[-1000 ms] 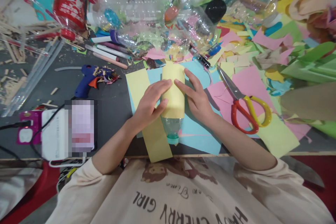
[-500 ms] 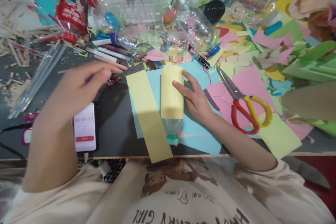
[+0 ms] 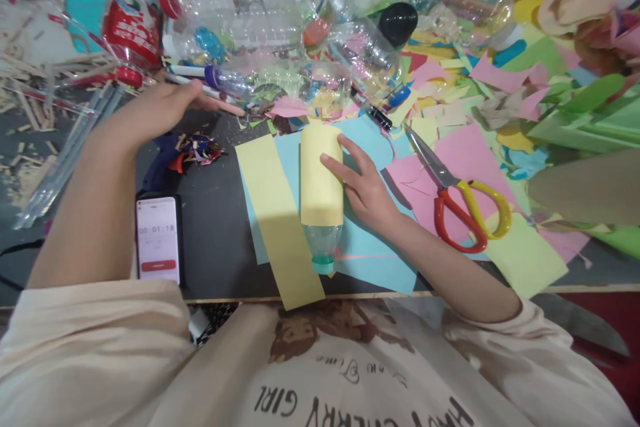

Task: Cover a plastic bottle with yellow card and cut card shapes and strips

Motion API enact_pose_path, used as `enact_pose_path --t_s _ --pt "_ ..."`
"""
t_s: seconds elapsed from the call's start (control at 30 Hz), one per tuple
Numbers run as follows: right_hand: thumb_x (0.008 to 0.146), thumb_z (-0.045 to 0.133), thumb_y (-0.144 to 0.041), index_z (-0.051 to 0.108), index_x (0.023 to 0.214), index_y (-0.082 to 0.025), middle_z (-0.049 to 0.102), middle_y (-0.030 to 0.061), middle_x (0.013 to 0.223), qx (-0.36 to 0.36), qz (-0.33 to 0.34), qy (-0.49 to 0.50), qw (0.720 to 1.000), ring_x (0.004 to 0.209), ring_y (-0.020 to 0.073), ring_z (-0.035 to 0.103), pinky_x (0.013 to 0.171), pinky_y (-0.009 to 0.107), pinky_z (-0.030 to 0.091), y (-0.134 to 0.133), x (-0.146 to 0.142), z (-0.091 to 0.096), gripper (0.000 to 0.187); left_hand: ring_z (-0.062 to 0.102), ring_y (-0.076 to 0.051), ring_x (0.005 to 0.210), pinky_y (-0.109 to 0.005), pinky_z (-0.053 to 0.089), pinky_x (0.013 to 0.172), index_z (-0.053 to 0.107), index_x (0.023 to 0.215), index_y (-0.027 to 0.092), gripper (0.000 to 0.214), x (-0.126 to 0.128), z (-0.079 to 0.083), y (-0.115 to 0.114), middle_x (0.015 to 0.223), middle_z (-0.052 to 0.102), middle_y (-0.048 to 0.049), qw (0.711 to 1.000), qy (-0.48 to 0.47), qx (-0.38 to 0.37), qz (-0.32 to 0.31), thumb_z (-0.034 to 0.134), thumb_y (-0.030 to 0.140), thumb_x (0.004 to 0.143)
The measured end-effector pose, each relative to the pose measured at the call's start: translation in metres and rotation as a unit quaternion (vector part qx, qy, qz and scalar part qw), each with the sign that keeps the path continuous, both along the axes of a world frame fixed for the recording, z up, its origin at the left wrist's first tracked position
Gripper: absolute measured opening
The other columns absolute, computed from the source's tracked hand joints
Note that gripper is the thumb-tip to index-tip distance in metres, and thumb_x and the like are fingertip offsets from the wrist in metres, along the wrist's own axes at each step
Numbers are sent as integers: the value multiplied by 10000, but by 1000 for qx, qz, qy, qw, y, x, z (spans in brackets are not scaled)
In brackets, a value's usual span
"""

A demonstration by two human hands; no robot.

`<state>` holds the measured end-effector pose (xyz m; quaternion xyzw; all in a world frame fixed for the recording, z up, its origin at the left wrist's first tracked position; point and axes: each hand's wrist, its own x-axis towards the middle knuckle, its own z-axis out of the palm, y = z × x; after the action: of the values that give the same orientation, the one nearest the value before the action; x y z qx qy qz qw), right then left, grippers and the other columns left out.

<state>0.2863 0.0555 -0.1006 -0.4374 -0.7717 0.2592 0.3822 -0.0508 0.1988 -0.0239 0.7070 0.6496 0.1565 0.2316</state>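
Bottle [image 3: 321,180] wrapped in yellow paper is lying on the blue sheet [image 3: 383,267] in front of the person, its green cap [image 3: 323,265] pointing toward their shirt. Both hands were resting on it a second ago; now only the right hand [image 3: 367,190] is staying there, fingers loosely spread and open, two of them touching the paper along the wrapped side. The left hand [image 3: 165,103] has swung away past the blue glue gun [image 3: 159,163] and is reaching in among the pens [image 3: 231,108]. To my eye, work on the wrapping is pausing, with one hand keeping the bottle from rolling while the other is seeking something.

Whether that left hand is gripping a pen I cannot tell: its fingers are curling down on the far side, and the back of the hand is covering them. Its forearm is also hiding part of the glue gun. The wrapper is concealing most of the bottle's body, leaving only the clear shoulder and neck showing, and its underside is staying out of sight. Farther back, the clear bottles [image 3: 260,27] are overlapping so glassily that I am struggling to separate one from another.
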Motion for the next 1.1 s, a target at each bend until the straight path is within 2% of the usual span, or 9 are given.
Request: enact_pose_path --t_s 0.17,0.27,0.4,0.53,0.67,0.83,0.93,1.0,1.1 --pt "991 370 -153 513 1442 -410 395 10 1611 12 5 -9 1000 1506 262 363 1197 585 378 -1 1 -2 539 636 -274 915 -556 476 984 693 870 200 511 -26 20 -39 937 737 -47 977 203 -45 44 630 699 776" --pt "982 379 -168 496 1457 -408 366 2 1625 4 8 -11 1000 1520 273 333 1203 600 357 -1 2 -2 544 620 -301 809 -556 490 913 611 795 233 589 -51 10 -61 728 672 -24 966 216 -51 129 818 716 529" --pt "992 350 -183 481 1470 -409 337 -4 1638 5 17 7 1000 1526 263 320 1213 578 350 -2 3 0 545 435 -189 525 -416 499 671 490 623 258 666 -62 -11 -73 498 475 41 974 193 -58 103 826 782 388" --pt "1012 352 -235 486 1472 -400 332 9 1643 0 25 17 1000 1521 276 328 1211 582 348 -2 4 2 506 409 -177 549 -428 496 683 455 643 254 621 -47 -17 -69 540 404 46 972 183 -25 149 866 667 428" --pt "1025 371 -331 504 1463 -389 324 24 1649 -16 29 13 999 1520 298 327 1218 594 320 -2 5 3 462 558 -274 766 -545 511 838 485 732 250 549 -30 -16 -62 716 569 -9 972 148 0 182 890 490 451" --pt "1023 359 -466 509 1459 -355 340 53 1632 -11 13 -5 1000 1526 284 312 1206 575 345 -2 2 3 474 630 -397 986 -644 506 922 516 813 231 476 -8 -5 -66 951 676 -94 974 163 -8 160 847 448 547" --pt "1018 359 -503 507 1454 -359 343 57 1621 -3 7 -16 1000 1524 274 313 1205 558 354 -2 1 4 483 642 -389 1045 -664 495 960 597 1029 203 410 11 5 -79 1104 688 -129 974 142 99 147 713 476 747" --pt "1017 365 -505 500 1453 -349 350 77 1608 4 8 -9 1000 1514 279 329 1201 556 360 -1 1 4 483 668 -290 945 -537 580 860 626 1109 229 396 31 5 -90 1098 699 -88 984 48 143 97 620 532 854" --pt "994 411 -551 470 1460 -326 380 123 1568 2 -2 5 1000 1461 301 402 1142 557 432 0 0 4 522 682 -192 863 -289 595 600 627 1138 264 426 71 -9 -109 1095 680 -62 983 -162 91 -8 545 615 911"
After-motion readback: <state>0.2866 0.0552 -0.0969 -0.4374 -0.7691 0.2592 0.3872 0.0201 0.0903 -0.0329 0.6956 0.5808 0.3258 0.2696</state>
